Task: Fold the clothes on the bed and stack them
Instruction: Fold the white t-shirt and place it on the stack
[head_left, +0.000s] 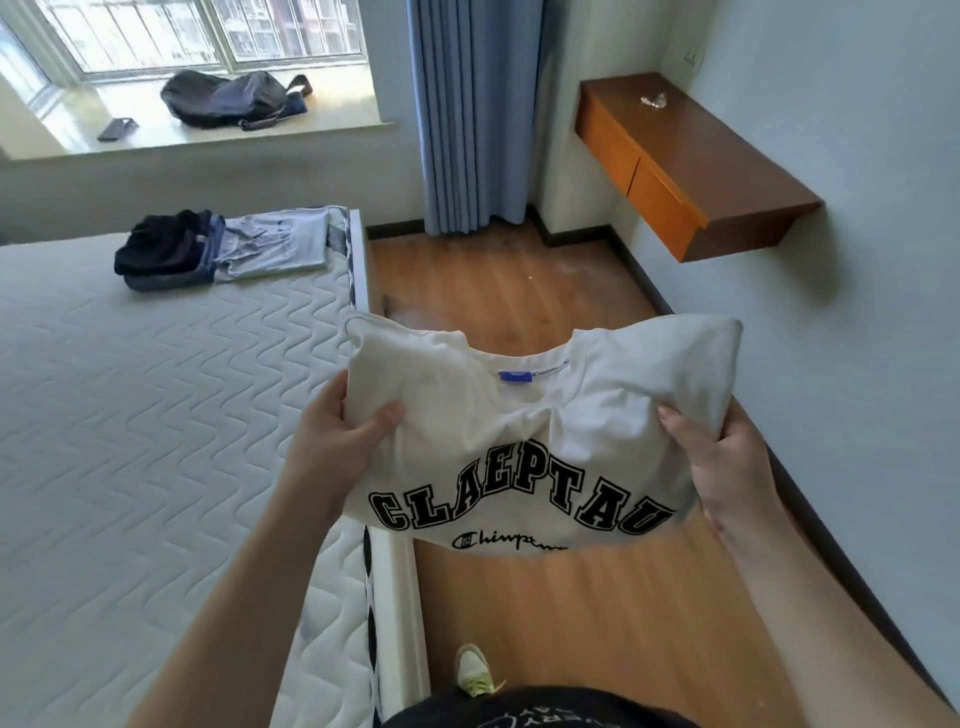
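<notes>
White cotton, printed with big black block letters — a folded white T-shirt (524, 447) is held up in the air in front of the person, over the strip of wooden floor (519, 291) just beside the bed (130, 415), not touching either. Its collar, with a small blue label, faces up and away from the person, and the lettering runs along the near edge. The left hand (337, 436) grips the shirt's left side, thumb pressed on top and fingers curled underneath the cloth. The right hand (722, 457) grips the right side the same way, its fingers (675, 421) pinching a bunched fold of fabric. Both forearms reach forward from the bottom of the view.

On the far corner of the white quilted mattress lies a stack of folded clothes — a dark pile (166, 249) touching a light grey folded garment (280, 244) beside it, well apart from the shirt in hand.

Beyond the bed, a black bag (228, 98) sits on the pale window ledge (322, 124) with a small dark flat object near it. A blue curtain (467, 114) hangs in the corner, and a brown wooden wall shelf with orange drawer fronts (691, 161) is fixed to the right wall. A pale shoe (472, 670) shows on the floor near the bottom edge
</notes>
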